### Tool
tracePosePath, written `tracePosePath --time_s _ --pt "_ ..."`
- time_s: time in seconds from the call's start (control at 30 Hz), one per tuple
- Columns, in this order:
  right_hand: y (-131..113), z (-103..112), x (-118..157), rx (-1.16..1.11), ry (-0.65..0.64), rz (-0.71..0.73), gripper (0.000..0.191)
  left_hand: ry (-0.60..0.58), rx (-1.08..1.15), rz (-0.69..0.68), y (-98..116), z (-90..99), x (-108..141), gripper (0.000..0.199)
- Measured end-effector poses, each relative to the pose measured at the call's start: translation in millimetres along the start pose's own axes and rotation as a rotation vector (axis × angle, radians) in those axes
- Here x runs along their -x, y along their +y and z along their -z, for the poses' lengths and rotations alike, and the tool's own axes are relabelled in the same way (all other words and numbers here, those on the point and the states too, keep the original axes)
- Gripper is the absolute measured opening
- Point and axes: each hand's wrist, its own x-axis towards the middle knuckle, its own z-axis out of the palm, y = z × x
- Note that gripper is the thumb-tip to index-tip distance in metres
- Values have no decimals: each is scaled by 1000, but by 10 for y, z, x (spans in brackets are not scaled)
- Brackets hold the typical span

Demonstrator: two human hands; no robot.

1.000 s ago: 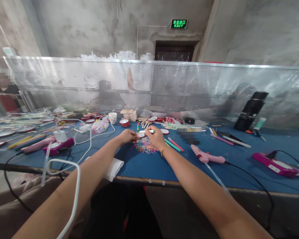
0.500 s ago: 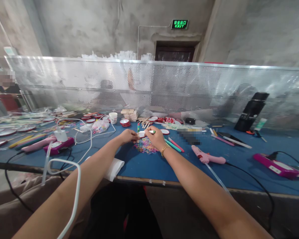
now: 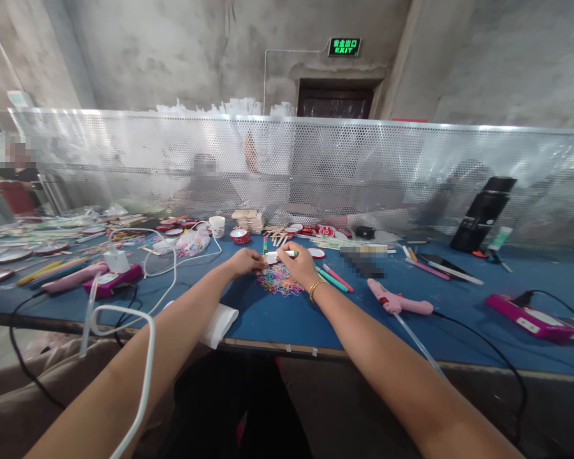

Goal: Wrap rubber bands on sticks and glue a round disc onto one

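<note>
My left hand (image 3: 247, 262) is closed on the lower end of a narrow stick (image 3: 265, 245) with green and red bands of colour. In my right hand (image 3: 298, 264) is a white marker pen (image 3: 273, 254) with a green end, held level so that its tip end meets the stick; the exact contact is too small to see. Below both hands lies a loose pile of small colourful rubber bands (image 3: 281, 282). A teal marker (image 3: 333, 279) and a red marker (image 3: 338, 279) rest beside my right wrist.
To the right are a pink glue gun (image 3: 393, 299), a magenta power strip (image 3: 530, 319) and a black bottle-like object (image 3: 483, 215). A white cable (image 3: 146, 382) loops across my left forearm. A paper cup (image 3: 217, 227) and wooden sticks (image 3: 278, 236) stand behind my hands, before a perforated metal screen (image 3: 316, 166).
Both hands keep nearly the same place and hold, with the marker still against the stick. The person at the far left has shifted slightly to the right.
</note>
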Motion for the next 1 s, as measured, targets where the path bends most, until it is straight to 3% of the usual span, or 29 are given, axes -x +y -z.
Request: tracePosePath --time_s 1.0 --pt "19 9 -5 -15 22 10 20 -3 33 18 -34 2 -27 28"
